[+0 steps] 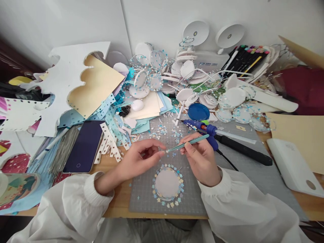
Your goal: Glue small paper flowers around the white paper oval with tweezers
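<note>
My right hand (pixel 199 157) is closed on a pair of teal tweezers (pixel 189 141), held slanting with the tips down to the left. Tiny pale paper flowers (pixel 167 152) show at the tweezer tips. Close beside those tips, my left hand (pixel 141 158) has thumb and index finger brought together in a pinch; what lies between them is too small to make out. Below both hands, a white disc (pixel 167 183) lies on the grey cutting mat (pixel 141 199), ringed by a wreath of blue, cream and yellow flowers (pixel 180 180).
Loose small flowers (pixel 159 131) lie beyond my hands. A glue gun (pixel 202 126), a black stick-like tool (pixel 243 150) and a blue lid (pixel 198 111) are at right. A phone (pixel 83 146) and punched paper strips (pixel 108 145) lie left. Wreathed discs (pixel 154 81) pile up behind.
</note>
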